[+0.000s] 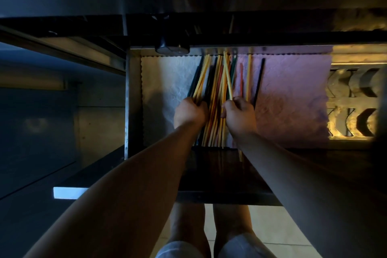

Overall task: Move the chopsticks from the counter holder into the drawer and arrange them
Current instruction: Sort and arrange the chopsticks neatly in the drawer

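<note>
step: arranging chopsticks [215, 98] in drawer [134, 100] | left hand [189, 112] grip holds a bundle | right hand [240, 114] grip pinches one yellow stick | advice: square the ends, gather strays

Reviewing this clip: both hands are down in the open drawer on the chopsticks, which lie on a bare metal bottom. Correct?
Not quite. The head view shows the left hand and right hand on the chopsticks in the open drawer, but they lie on a crinkled liner sheet, not bare metal.
</note>
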The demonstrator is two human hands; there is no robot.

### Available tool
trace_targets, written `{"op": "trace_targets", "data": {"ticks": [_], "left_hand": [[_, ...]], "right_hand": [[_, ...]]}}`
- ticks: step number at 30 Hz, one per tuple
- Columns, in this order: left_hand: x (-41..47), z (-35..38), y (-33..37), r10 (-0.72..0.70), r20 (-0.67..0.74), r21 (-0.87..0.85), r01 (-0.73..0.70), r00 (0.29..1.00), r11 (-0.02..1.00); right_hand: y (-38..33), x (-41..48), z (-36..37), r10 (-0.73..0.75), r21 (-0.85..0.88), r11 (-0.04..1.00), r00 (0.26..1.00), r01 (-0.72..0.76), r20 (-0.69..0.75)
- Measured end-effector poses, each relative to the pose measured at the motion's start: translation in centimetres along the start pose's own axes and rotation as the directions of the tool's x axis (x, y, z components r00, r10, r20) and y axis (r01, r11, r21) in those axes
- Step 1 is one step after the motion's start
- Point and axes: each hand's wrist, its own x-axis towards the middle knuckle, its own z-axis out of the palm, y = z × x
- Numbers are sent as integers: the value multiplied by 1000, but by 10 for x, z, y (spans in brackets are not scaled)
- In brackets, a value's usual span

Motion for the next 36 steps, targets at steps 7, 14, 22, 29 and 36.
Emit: {"op": "trace_targets", "data": {"ticks": [7,14,22,29,36], "left_hand": [[3,-14,-10,119,47,18,-120,992,993],[1,-19,-10,84,-6,-38,-84,996,996],[-3,-20,-11,95,16,-105,-93,995,990],[-8,-8,-2,64,34,-105,-60,997,993],[-9,-4,0,87,43,-112,-82,995,990]], "right_hand": [[5,10,-1,19,-153,988,999,-25,-42],[0,11,6,-155,-424,897,987,127,-33],[-1,26,7,-112,-589,804,994,84,-10],[-1,33,5,-67,-715,699,997,15,-44],[4,38,-7,1,-559,829,1000,-13,-22]]}}
